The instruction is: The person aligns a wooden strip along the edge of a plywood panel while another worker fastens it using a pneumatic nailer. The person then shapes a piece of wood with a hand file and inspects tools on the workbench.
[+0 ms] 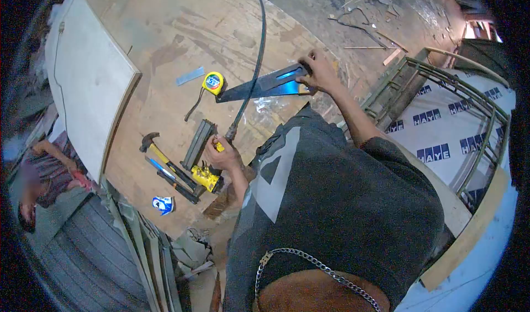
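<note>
My left hand [223, 155] is closed around the handle of a yellow and black air nail gun [205, 177], whose long dark magazine lies along the board. A black hose [259, 52] runs from its handle up across the board. Further off, my right hand [319, 73] grips the wide end of a dark, tapered handsaw [265, 84] with a blue sheen on its face. The hose crosses over the saw. By the saw's narrow tip sits a yellow tape measure [213, 82]. A claw hammer [160, 153] lies left of the nail gun.
Pencil-like blue and dark tools [175, 184] lie beside the hammer, near a crumpled blue-and-white packet [163, 205]. A pale panel [91, 75] stands at left. Another person [55, 168] is behind it. Metal frames [491, 141] and printed sheeting [436, 152] are at right.
</note>
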Action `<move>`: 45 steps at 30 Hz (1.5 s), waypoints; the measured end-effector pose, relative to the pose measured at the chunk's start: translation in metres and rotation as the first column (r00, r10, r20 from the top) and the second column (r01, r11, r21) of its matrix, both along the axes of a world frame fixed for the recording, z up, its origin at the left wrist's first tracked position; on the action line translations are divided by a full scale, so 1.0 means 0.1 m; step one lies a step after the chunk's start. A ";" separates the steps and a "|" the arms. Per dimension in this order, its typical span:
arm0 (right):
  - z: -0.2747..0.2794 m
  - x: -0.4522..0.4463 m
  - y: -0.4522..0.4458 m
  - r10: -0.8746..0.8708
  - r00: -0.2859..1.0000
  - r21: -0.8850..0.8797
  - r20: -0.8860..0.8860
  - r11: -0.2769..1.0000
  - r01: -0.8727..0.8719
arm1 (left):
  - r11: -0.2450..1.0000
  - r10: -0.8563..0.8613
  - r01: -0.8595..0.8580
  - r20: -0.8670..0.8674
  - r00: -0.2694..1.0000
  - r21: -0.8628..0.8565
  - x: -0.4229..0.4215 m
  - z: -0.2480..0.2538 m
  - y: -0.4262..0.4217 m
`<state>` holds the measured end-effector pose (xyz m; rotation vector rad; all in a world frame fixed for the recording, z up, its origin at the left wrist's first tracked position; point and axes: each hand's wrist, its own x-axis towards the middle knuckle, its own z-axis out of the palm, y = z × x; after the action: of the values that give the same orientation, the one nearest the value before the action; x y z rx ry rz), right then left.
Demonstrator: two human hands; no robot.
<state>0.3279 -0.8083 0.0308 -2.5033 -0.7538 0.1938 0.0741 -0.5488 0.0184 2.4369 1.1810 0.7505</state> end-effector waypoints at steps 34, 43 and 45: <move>0.23 -0.29 0.19 -0.110 0.779 0.359 -0.618 0.842 0.403 | 0.959 -0.074 0.094 0.084 0.994 -0.266 0.20 0.01 0.24; 0.32 -0.36 0.08 -0.078 0.828 0.319 -0.555 0.899 0.299 | 0.962 -0.068 0.092 0.102 0.992 -0.257 0.25 0.05 0.24; 0.33 -0.36 0.12 -0.051 0.833 0.372 -0.551 0.879 0.299 | 0.960 -0.047 0.066 0.076 0.996 -0.273 0.24 0.04 0.24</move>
<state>0.2916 -0.7965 0.0636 -1.9235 -0.2802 0.5515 0.0980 -0.5246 0.0228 2.1880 1.1036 0.6028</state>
